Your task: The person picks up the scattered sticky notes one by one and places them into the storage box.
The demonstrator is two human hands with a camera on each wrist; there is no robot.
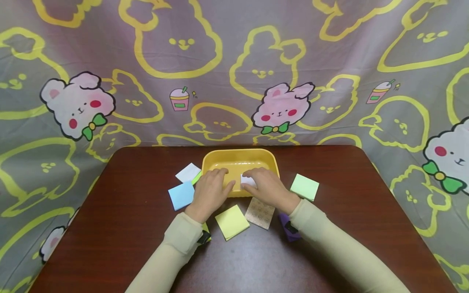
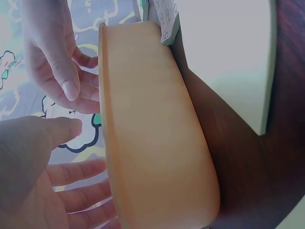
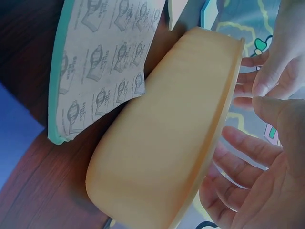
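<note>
A yellow plastic tray (image 1: 239,151) stands at the far side of the table. My left hand (image 1: 209,191) reaches over its left part, fingers loosely bent and nothing between them. Over the right part is my right hand (image 1: 269,185), thumb apart from the fingers. A white sticky note pad (image 1: 246,179) shows beside that thumb, inside the tray's outline. In the left wrist view the tray's outer wall (image 2: 147,129) hides some fingertips of both hands. The right wrist view shows no pad between the right hand's (image 3: 257,167) thumb and fingers.
Sticky note pads lie around the tray: white (image 1: 187,173), blue (image 1: 181,195) and bright green (image 1: 197,178) at left, yellow (image 1: 232,222) and a printed-backed one (image 1: 260,212) in front, purple (image 1: 288,228) under the right wrist, pale green (image 1: 305,187) at right. A patterned curtain (image 1: 216,81) hangs behind the table.
</note>
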